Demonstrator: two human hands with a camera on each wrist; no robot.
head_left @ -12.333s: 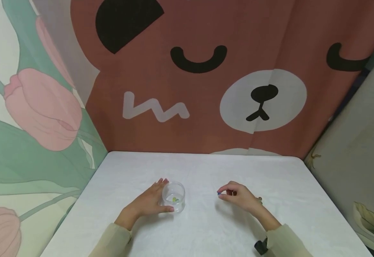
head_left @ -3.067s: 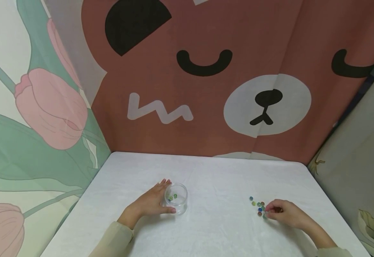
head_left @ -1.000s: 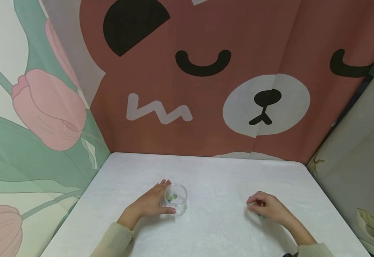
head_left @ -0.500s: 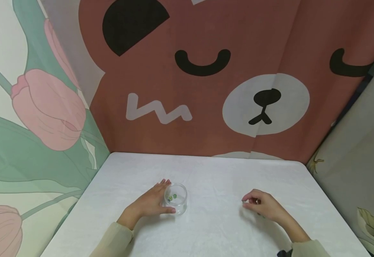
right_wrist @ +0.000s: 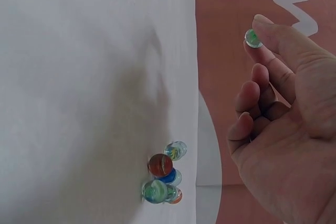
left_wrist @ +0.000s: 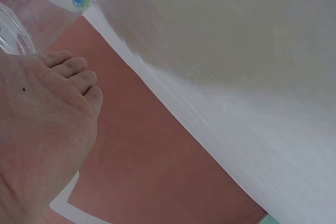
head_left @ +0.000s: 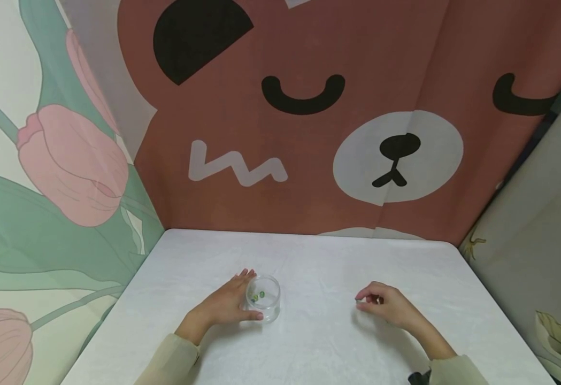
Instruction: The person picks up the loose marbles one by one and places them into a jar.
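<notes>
A clear round cup (head_left: 271, 313) stands upright on the white table with a few small marbles (head_left: 262, 294) inside. Along its left side lies my left hand (head_left: 227, 299), fingers extended behind it and thumb across its front. The left wrist view shows the palm beside the clear wall, through which a blue-green marble (left_wrist: 81, 0) appears. My right hand (head_left: 386, 305) is raised over the table, right of the cup and apart from it. Between thumb and index finger it pinches a clear green marble (right_wrist: 253, 38), its other fingers curled.
Several loose marbles, among them a reddish-brown marble (right_wrist: 160, 165), lie clustered on the table in the right wrist view; in the head view my right hand and arm hide them. The white tabletop (head_left: 309, 267) ends at a brown bear-patterned curtain (head_left: 241, 208).
Three seconds ago my right hand was at the marble cluster; it has since moved left toward the cup with a marble pinched. My left hand and the cup have stayed in place.
</notes>
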